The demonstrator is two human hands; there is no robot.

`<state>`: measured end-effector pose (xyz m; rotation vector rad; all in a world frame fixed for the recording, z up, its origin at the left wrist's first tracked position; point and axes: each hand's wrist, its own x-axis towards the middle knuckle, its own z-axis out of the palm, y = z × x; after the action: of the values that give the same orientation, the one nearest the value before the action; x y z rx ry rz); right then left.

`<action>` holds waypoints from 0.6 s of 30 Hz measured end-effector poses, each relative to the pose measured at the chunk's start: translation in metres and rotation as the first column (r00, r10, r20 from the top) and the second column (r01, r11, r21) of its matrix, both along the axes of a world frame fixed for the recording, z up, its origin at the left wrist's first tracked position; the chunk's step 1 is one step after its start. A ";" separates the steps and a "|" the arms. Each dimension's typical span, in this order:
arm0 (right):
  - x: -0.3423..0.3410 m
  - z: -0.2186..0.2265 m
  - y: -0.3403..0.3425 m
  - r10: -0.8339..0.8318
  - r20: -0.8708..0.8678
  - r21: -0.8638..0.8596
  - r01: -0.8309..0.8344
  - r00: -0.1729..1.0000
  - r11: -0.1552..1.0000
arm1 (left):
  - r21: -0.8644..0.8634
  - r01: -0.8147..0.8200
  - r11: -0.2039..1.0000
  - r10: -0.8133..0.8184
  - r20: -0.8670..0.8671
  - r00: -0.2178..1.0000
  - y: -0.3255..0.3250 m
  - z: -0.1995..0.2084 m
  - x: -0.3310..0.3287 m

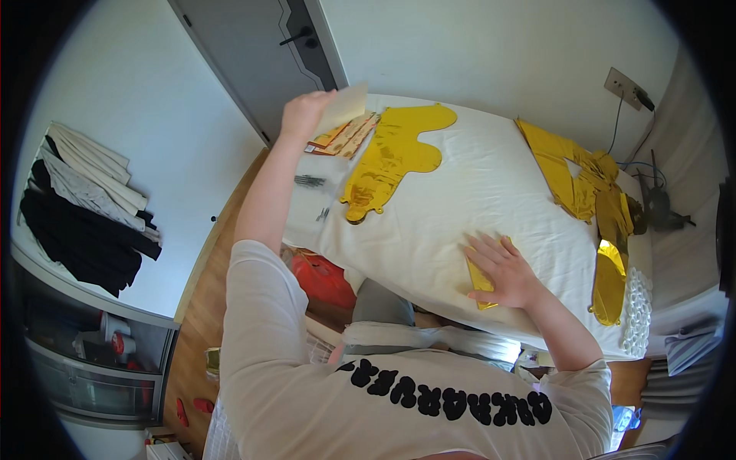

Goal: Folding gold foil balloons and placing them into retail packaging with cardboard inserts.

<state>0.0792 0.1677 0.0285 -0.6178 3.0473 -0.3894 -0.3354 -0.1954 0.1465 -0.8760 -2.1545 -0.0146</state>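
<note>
Right fingers (481,259) lie spread on shiny, bright gold foil (478,280); left fingers (318,100) grip a pale card (346,105).

White wall (475,46) behind desk (475,161) draped in white cloth. Grey door (238,38) at upper left, black lever handle (297,36). Socket plate (616,80) on wall at right, dark cord plugged in. Pale curtain (678,126) along right side. Cream, grey and black clothes (88,222) against left wall (180,184). Below them, glass-fronted cabinet (88,391). Light-brown wooden floor (182,364), red slippers (202,405) on it. Soft, bright light.
</note>
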 end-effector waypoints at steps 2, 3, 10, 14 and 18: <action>0.001 -0.001 0.000 0.002 -0.003 -0.009 -0.002 1.000 1.000 | 0.156 0.024 0.987 -0.034 0.067 0.997 0.009 0.027 0.032; 0.002 -0.002 0.002 -0.008 0.005 -0.012 0.008 1.000 1.000 | 0.303 0.037 0.952 -0.079 0.128 0.989 0.016 0.035 0.044; -0.001 -0.002 0.001 -0.015 0.016 -0.006 0.015 1.000 1.000 | 0.771 -0.161 0.616 -0.516 0.549 0.658 -0.010 -0.020 0.135; -0.006 -0.005 0.000 -0.018 0.012 0.002 0.017 1.000 1.000 | 0.712 -0.339 0.615 -0.552 0.696 0.459 -0.010 -0.097 0.215; -0.005 -0.004 -0.001 -0.028 0.011 0.018 0.028 1.000 0.999 | 0.730 -0.412 0.545 -0.435 0.666 0.605 0.030 -0.138 0.282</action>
<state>0.0741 0.1668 0.0249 -0.5705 3.0479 -0.3646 -0.0530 -0.1654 0.0083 -0.2288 -2.4282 -1.6867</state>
